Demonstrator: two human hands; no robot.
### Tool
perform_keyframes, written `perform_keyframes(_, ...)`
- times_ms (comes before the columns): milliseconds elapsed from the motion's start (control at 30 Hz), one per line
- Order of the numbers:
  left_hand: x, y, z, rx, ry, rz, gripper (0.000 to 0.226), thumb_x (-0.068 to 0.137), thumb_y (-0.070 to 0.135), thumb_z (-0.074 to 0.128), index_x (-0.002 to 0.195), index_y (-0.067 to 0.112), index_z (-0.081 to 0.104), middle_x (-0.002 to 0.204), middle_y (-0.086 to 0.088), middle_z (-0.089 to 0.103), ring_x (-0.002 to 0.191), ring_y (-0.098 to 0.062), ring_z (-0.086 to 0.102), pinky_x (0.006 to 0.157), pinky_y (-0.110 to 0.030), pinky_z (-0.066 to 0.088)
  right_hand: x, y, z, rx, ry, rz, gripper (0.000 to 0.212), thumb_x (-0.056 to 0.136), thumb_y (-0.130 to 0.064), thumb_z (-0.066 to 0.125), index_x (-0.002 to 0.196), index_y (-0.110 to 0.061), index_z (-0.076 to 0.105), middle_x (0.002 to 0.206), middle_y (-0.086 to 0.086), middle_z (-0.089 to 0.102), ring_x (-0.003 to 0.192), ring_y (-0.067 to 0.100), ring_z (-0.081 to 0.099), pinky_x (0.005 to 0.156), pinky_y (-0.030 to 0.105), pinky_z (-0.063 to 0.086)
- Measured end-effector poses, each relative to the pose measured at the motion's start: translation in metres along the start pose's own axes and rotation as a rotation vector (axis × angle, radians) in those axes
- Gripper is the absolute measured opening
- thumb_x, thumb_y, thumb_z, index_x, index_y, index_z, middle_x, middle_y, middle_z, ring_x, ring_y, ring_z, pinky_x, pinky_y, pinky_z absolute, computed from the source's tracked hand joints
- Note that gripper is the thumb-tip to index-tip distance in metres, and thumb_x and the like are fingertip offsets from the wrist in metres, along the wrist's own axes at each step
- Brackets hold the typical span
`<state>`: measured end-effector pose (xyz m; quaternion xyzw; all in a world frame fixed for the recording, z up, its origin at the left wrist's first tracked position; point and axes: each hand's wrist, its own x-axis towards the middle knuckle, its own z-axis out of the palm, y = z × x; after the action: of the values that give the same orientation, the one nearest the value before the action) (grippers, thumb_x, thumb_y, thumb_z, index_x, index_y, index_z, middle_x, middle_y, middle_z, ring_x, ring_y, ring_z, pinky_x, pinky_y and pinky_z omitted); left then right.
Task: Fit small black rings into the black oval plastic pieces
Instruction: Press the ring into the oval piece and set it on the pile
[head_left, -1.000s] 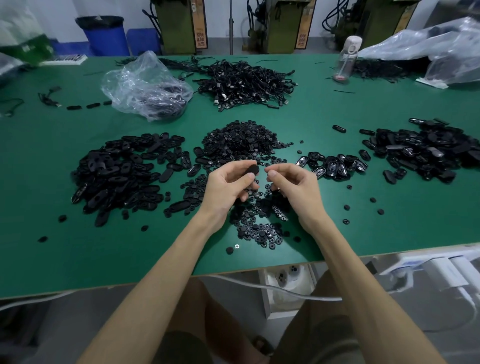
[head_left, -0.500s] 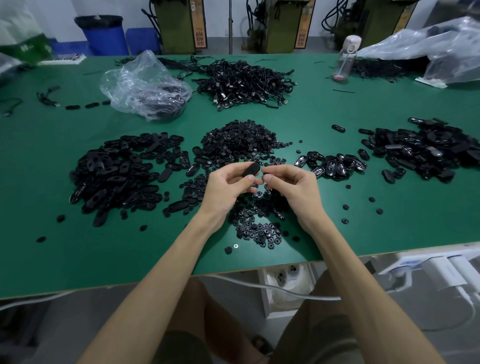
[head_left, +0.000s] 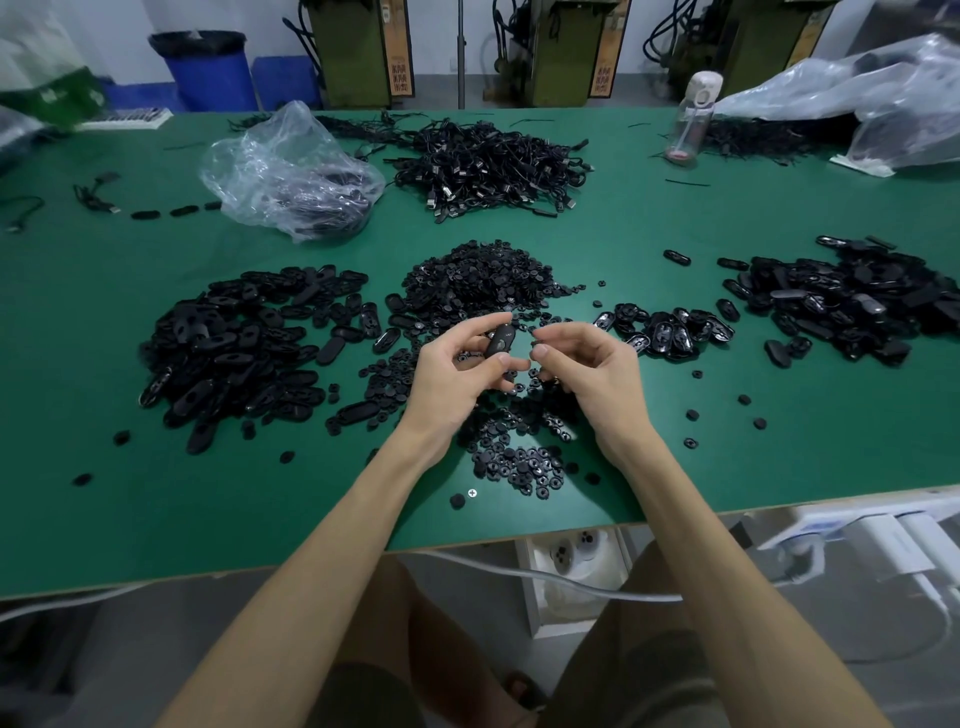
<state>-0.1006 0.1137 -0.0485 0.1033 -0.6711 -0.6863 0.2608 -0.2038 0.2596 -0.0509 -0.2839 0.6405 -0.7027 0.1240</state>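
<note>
Our left hand (head_left: 452, 379) pinches an oval piece (head_left: 500, 340) above the near ring pile (head_left: 519, 462) so our right hand (head_left: 587, 369), pinching what seems a ring (head_left: 536, 342), can seat it.

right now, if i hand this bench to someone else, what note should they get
Left hand: grips one oval piece above the table.
Right hand: pinches what looks like a small ring, just beside that piece, not in it.
Stock: oval pile left, ring pile centre.
Done: possibly the small batch to the right; cannot confirm.
To do: seat this ring, then work through the oval pile.
</note>
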Motion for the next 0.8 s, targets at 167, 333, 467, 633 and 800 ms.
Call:
perform_keyframes(167, 0.0003, 0.0005, -0.0002, -0.031, 0.06, 0.001, 0.023, 0.099, 0.001, 0.066, 0.122, 0.005, 0.07, 0.111, -0.02, 0.07, 0.095, -0.025, 0.078, 0.076, -0.032, 0.063, -0.001, -0.0015, 0.0023, 0.024, -0.016, 0.015, 0.01, 0.088, -0.005, 0.08, 0.096, -0.008, 0.075, 0.085, 0.005, 0.079, 0.067, 0.012, 0.069, 0.065, 0.016, 0.052)
perform_keyframes(333, 0.0008, -0.0009, -0.0004, -0.073, 0.118, -0.029, 0.013, 0.096, 0.002, 0.071, 0.108, 0.004, 0.068, 0.1, -0.015, 0.077, 0.093, -0.029, 0.077, 0.074, -0.034, 0.063, -0.002, -0.0039, 0.0036, 0.036, -0.017, 0.023, 0.008, 0.088, -0.004, 0.08, 0.093, -0.006, 0.075, 0.086, 0.009, 0.08, 0.067, 0.009, 0.071, 0.059, 0.011, 0.049)
perform_keyframes(467, 0.0009, -0.0026, -0.0001, -0.098, 0.13, -0.039, 0.01, 0.096, 0.004, 0.072, 0.104, 0.001, 0.067, 0.098, -0.013, 0.079, 0.094, -0.03, 0.078, 0.074, -0.032, 0.064, -0.0016, -0.0036, 0.0024, -0.015, -0.024, -0.003, 0.006, 0.087, -0.007, 0.081, 0.092, -0.008, 0.078, 0.08, 0.001, 0.077, 0.069, 0.012, 0.068, 0.066, 0.016, 0.051)
perform_keyframes(633, 0.0007, -0.0017, -0.0007, -0.041, 0.098, -0.027, 0.007, 0.094, 0.012, 0.076, 0.099, 0.008, 0.076, 0.093, -0.007, 0.078, 0.09, -0.02, 0.075, 0.074, -0.03, 0.062, -0.0018, -0.002, 0.0037, -0.105, -0.037, -0.036, 0.007, 0.088, -0.008, 0.081, 0.094, -0.009, 0.077, 0.074, -0.003, 0.075, 0.065, 0.009, 0.067, 0.061, 0.014, 0.049)
perform_keyframes(800, 0.0, 0.0007, -0.0002, -0.069, 0.077, -0.043, 0.006, 0.095, 0.014, 0.075, 0.1, 0.009, 0.076, 0.094, -0.008, 0.079, 0.093, -0.026, 0.077, 0.07, -0.028, 0.061, -0.0017, -0.0018, 0.0059, -0.136, 0.002, -0.024, 0.015, 0.086, -0.008, 0.083, 0.097, -0.008, 0.072, 0.079, -0.001, 0.076, 0.069, 0.01, 0.07, 0.063, 0.016, 0.05)
